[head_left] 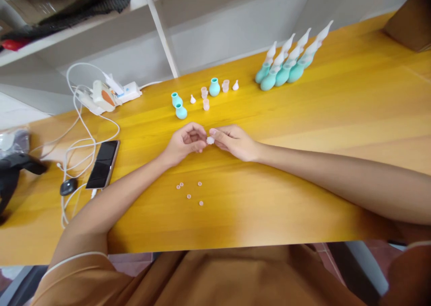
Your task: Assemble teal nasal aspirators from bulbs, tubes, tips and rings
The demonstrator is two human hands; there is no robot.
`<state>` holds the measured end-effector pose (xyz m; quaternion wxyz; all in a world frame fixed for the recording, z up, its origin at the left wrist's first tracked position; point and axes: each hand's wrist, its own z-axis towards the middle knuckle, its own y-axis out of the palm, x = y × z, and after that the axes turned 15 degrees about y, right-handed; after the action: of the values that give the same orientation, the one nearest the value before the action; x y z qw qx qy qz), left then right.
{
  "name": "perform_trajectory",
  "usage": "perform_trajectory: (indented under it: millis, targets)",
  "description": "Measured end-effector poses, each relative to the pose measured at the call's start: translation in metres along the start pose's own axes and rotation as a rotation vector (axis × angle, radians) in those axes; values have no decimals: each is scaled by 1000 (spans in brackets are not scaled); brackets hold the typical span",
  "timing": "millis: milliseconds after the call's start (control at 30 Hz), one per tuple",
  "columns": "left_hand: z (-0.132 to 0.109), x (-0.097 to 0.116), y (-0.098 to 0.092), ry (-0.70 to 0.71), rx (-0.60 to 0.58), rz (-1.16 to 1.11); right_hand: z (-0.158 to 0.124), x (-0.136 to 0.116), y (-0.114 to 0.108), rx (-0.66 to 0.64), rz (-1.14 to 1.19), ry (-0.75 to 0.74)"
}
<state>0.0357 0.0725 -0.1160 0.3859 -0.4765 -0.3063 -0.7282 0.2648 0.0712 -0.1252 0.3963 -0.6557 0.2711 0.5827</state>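
Both hands meet over the middle of the wooden table. My right hand pinches a small white ridged plastic piece between thumb and fingers. My left hand has its fingers curled and its thumb tip close against the left side of that piece; anything inside its pinch is hidden. Behind the hands stand mint-green bulbs, pale pink cup-like parts and white pointed tips. Several small pink rings lie on the tabletop in front of my hands.
At the back right stand several assembled mint-green bulbs with white nozzles. On the left are a phone, white cables, a power strip and a black earbud-like case. A cardboard box sits far right.
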Motion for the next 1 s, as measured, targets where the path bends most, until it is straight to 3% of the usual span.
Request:
perform_trajectory:
  millis: [133, 267, 367, 433, 500, 600, 700, 833, 900, 1000]
  targets:
    - [2, -1, -10, 154, 193, 147, 5, -5, -21, 33, -623, -86]
    - [3, 0, -19, 307, 268, 312, 8, -11, -33, 155, -1109, 92]
    - [2, -1, -20, 293, 245, 316, 15, -6, -42, 286, -1159, 187]
    - [1, -2, -19, 271, 186, 299, 25, 1, -51, 375, -1017, 127]
    - [1, -1, -18, 251, 95, 275, 39, 8, -62, 436, -829, -6]
    - [5, 7, -18, 124, -118, 269, 63, 15, -75, 400, -707, -178]
    - [11, 26, -18, -61, -494, 415, 82, 19, -76, 322, -715, -243]
    - [12, 57, -14, -69, -949, 525, 93, 25, -72, 287, -716, -283]
    - [8, 64, -10, -57, -1054, 542, 92, 27, -73, 296, -698, -291]
    - [4, 65, -3, -44, -1089, 610, 78, 21, -73, 358, -621, -257]
